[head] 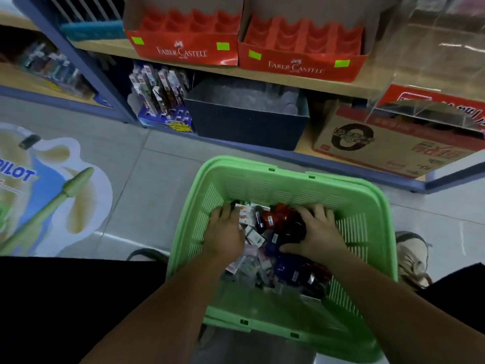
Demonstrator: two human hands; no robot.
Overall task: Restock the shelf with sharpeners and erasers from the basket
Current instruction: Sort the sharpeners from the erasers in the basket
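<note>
In the green basket (262, 166) on the tiled floor (147, 179), the right hand (315, 232) curls over a clump of dark sharpeners (283, 219). The left hand (225, 232) digs beside white eraser packs (246, 215), its hold unclear. These look like small, light, hard pieces, likely best scooped by handfuls; red Faber-Castell trays (183, 48) sit on the shelf (262, 74) above.

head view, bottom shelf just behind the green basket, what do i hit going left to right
blue pen display pack → dark blue bin → cardboard carton
</note>
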